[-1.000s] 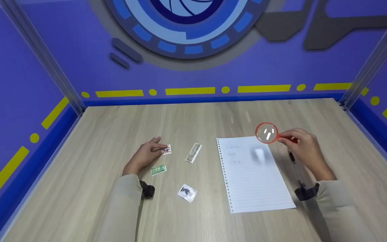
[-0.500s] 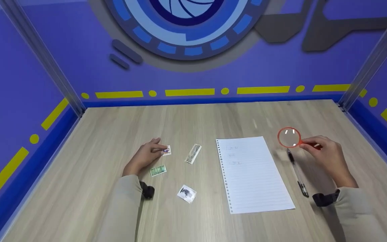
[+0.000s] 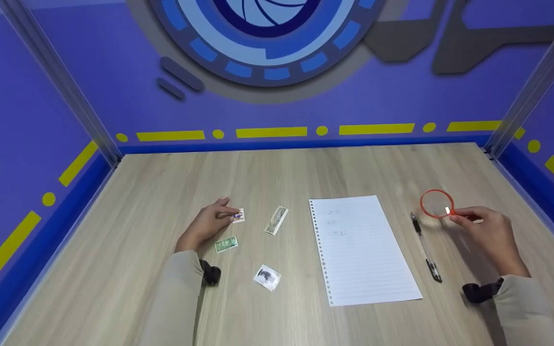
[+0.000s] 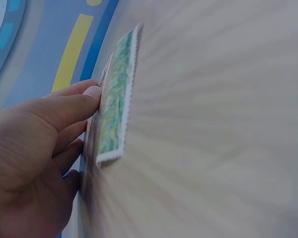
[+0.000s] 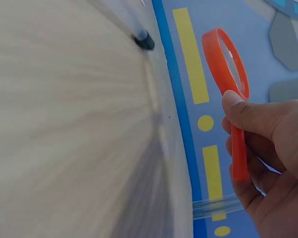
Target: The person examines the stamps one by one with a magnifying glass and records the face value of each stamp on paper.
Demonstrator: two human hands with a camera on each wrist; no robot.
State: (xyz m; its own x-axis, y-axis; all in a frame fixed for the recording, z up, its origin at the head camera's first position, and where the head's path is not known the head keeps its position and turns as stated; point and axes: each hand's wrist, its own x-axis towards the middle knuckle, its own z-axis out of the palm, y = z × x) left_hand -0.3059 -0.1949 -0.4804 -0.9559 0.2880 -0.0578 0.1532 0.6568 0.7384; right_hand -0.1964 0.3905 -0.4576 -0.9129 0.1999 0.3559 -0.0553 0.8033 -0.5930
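Note:
My left hand [image 3: 205, 222] pinches the left edge of a small stamp [image 3: 241, 216] with a purple print between thumb and index finger, close to the table surface. A green stamp [image 3: 226, 244] with perforated edges lies just below that hand; it stands large in the left wrist view and partly hides the pinched one. My right hand [image 3: 491, 235] holds an orange-red magnifying glass [image 5: 218, 64] by its handle [image 5: 240, 153], thumb near the lens ring. In the head view the lens sits over the wood, right of a pen [image 3: 417, 226].
A long stamp [image 3: 276, 220] and a white stamp with a dark print [image 3: 267, 278] lie between the left hand and a lined sheet [image 3: 368, 259] with faint writing. Purple-blue panels [image 3: 277, 113] wall in the wooden table [image 3: 185, 178] at the back and sides.
My right hand has carried the magnifying glass rightward from above the sheet's far corner, past the pen, which is now fully uncovered. The left hand has stayed on its stamp.

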